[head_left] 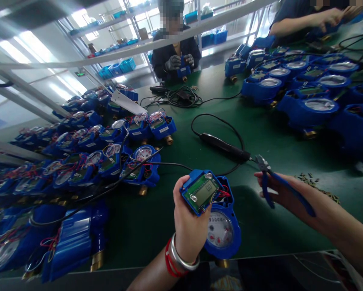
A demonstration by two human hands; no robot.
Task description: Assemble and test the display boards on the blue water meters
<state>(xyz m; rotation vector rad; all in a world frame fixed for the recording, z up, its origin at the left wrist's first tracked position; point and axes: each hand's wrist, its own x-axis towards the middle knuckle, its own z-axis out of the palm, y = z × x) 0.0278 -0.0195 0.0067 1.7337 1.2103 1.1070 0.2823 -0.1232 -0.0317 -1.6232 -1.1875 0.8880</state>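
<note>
My left hand [191,226] is closed round a blue display module [205,192] with a green circuit board and a small screen. Red wires run from it into the open blue housing of a water meter [222,232], whose round dial with red pointers faces up near the table's front edge. To the right, my right hand [286,190] holds a pair of blue-handled cutting pliers [268,169], handles spread and jaws pointing away from me. Just beyond the jaws lies a black electric screwdriver [225,147] with a cord. Small screws [317,188] are piled beside my right forearm.
Rows of water meters with loose wires [108,161] cover the left side. More blue meters [309,93] crowd the right. A coiled black cable [181,96] lies at the back of the green table [181,133]. Across it, a gloved co-worker [175,52] holds a meter; another person's arm [305,24] reaches in.
</note>
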